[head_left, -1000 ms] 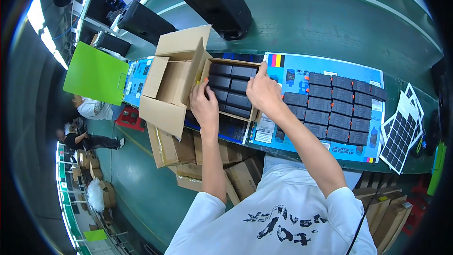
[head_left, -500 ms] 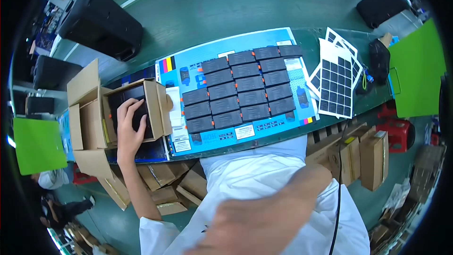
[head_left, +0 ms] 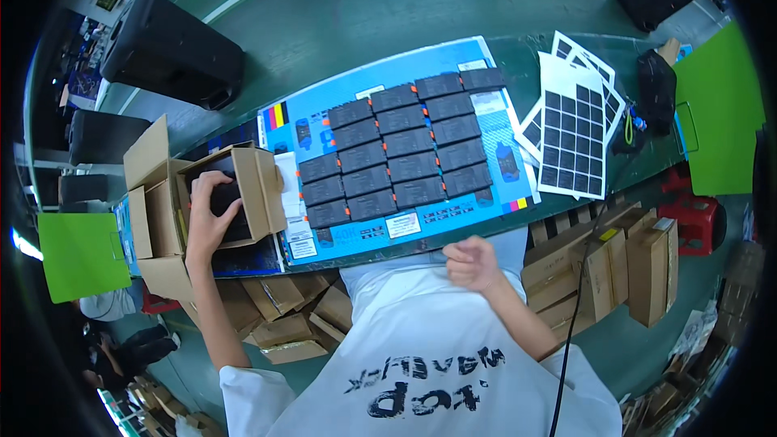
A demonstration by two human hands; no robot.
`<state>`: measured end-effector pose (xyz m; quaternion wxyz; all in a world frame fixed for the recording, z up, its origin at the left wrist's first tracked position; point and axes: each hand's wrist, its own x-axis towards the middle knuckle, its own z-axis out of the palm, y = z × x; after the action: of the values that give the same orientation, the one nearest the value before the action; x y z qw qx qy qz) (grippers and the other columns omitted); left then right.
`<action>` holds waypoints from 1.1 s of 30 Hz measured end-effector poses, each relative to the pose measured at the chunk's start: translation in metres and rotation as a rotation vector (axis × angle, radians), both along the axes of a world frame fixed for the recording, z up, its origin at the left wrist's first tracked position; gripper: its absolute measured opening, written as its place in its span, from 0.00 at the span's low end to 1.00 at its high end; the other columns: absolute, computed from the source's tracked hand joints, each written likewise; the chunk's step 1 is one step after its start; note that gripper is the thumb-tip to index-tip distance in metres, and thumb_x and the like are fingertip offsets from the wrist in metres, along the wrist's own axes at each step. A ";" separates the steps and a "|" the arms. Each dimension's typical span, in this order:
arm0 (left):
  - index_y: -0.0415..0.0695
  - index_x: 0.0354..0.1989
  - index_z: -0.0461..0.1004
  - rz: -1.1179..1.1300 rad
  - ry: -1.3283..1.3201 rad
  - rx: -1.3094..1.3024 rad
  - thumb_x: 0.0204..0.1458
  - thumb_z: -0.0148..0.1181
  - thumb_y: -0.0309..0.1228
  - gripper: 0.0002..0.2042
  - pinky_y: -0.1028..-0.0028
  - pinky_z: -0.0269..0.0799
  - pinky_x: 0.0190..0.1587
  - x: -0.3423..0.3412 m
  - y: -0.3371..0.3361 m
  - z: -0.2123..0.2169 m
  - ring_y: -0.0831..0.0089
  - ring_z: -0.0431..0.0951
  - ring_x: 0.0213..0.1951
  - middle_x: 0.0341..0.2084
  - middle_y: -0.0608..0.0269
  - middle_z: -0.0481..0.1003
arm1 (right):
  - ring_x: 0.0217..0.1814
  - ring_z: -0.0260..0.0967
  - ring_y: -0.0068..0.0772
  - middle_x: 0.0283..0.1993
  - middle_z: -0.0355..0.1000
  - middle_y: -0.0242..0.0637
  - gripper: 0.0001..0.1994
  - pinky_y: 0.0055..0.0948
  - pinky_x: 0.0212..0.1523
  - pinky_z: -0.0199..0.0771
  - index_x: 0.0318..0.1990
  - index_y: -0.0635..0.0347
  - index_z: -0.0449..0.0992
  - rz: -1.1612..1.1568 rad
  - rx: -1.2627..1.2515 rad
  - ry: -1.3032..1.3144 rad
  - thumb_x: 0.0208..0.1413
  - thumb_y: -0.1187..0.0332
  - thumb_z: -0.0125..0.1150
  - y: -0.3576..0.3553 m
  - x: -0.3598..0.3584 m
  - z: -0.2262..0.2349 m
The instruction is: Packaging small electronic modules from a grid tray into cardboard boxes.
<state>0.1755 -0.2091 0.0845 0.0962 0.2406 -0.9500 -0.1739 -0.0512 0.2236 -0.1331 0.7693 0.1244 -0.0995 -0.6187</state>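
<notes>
My left hand (head_left: 212,209) reaches into an open cardboard box (head_left: 265,194) at the left of the table. Its fingers and thumb are curled round a black battery pack (head_left: 235,222) inside, whose lower part the box hides. My right hand (head_left: 471,263) is closed in a loose fist over my lap, just off the table's near edge, with nothing visible in it. Between them, rows of black battery packs (head_left: 411,142) with small orange ends lie side by side on a blue printed sheet (head_left: 376,247).
White sheets of black square stickers (head_left: 573,142) lie at the table's right, by a black pouch (head_left: 655,89). Cardboard boxes (head_left: 651,271) stand under the table. Large black speakers (head_left: 171,48) are beyond it. A black cable (head_left: 579,307) hangs at my right.
My right hand has moved from close in front of my chest out toward the table's near edge. My left hand stays in the box, its fingers more bent. The view has shifted slightly.
</notes>
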 end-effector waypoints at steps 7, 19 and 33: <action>0.40 0.52 0.70 0.034 -0.027 -0.087 0.50 0.67 0.24 0.20 0.61 0.62 0.65 -0.001 0.006 -0.010 0.53 0.68 0.57 0.50 0.51 0.70 | 0.22 0.63 0.15 0.20 0.66 0.26 0.18 0.23 0.22 0.59 0.30 0.60 0.75 0.344 0.173 1.300 0.73 0.64 0.48 0.071 -0.048 0.082; 0.38 0.56 0.67 0.116 0.214 -0.028 0.55 0.62 0.23 0.20 0.63 0.60 0.66 0.025 -0.003 -0.061 0.57 0.69 0.58 0.54 0.53 0.69 | 0.74 0.61 0.55 0.69 0.68 0.52 0.26 0.44 0.77 0.57 0.64 0.61 0.72 -0.737 1.065 3.096 0.55 0.77 0.53 0.048 -0.343 0.065; 0.39 0.56 0.69 0.261 0.101 -0.183 0.62 0.61 0.30 0.16 0.61 0.57 0.68 0.018 0.012 -0.057 0.53 0.66 0.60 0.54 0.51 0.69 | 0.61 0.69 0.54 0.57 0.75 0.49 0.16 0.45 0.63 0.67 0.58 0.63 0.75 -0.812 1.157 3.185 0.63 0.73 0.59 0.045 -0.337 0.047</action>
<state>0.1937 -0.1972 0.0280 0.1870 0.3433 -0.9165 -0.0843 -0.3878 0.2689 -0.0863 0.2244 0.3498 -0.8837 0.2155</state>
